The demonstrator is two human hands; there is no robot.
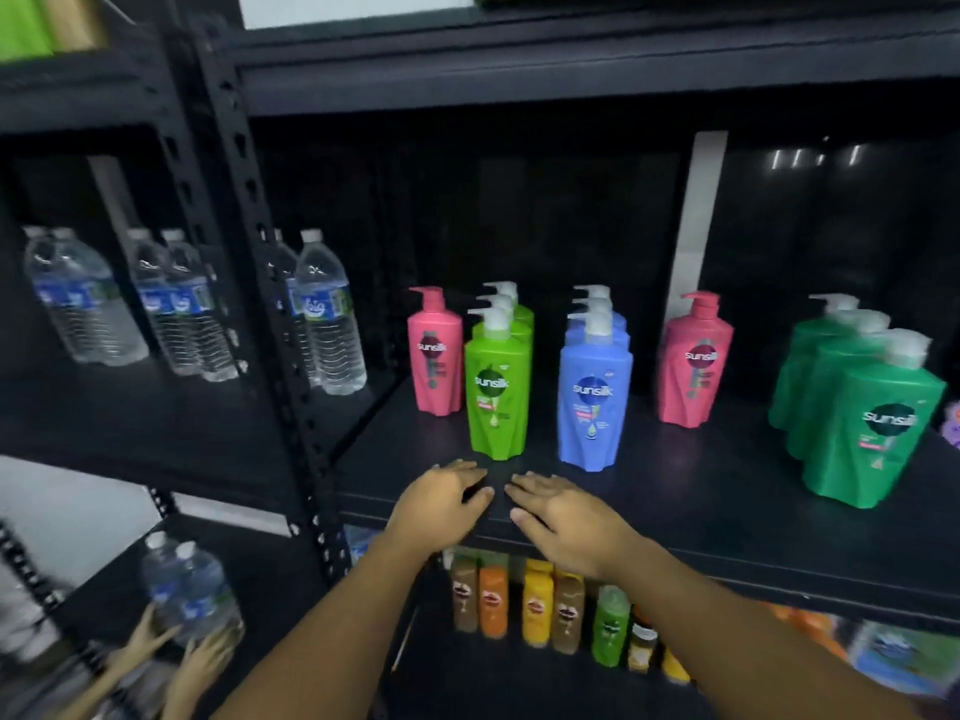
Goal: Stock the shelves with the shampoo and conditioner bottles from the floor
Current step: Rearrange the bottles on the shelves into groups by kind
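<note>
Left hand (441,504), right hand (566,517) before glossy plastic bottles (497,397)

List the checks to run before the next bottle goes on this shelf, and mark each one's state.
1. Hands free: left hand and right hand are open at the front of the shelf, with no grip on anything: ok.
2. Stocked bottles upright: lime green row, blue row, dark green row, left pink bottle, right pink bottle: ok.
3. Room for more: bare board shows in front of the right pink bottle and beside the blue row: ok.
4. Bottles waiting on the floor: the floor is out of view: cannot tell.
</note>
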